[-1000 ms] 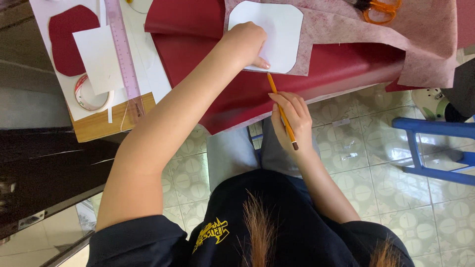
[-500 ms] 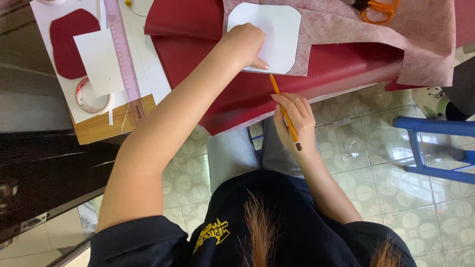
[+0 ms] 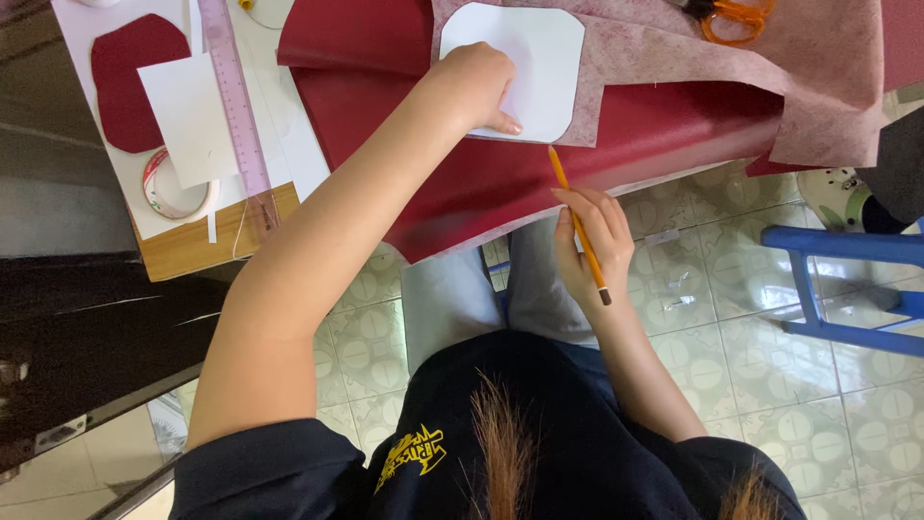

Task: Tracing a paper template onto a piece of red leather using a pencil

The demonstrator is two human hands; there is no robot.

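My left hand presses flat on a white paper template with clipped corners, which lies on a pink patterned sheet over dark red material. In my right hand I grip an orange pencil, its tip pointing up toward the template's lower edge and stopping just short of it. The right hand hovers at the table's near edge, above my lap.
A pink ruler, a tape roll, a white card and a dark red cut shape lie at the left. Orange scissors sit at the top right. A blue stool stands on the tiled floor.
My right hand and the pencil have shifted slightly; the left hand stays pressed on the template.
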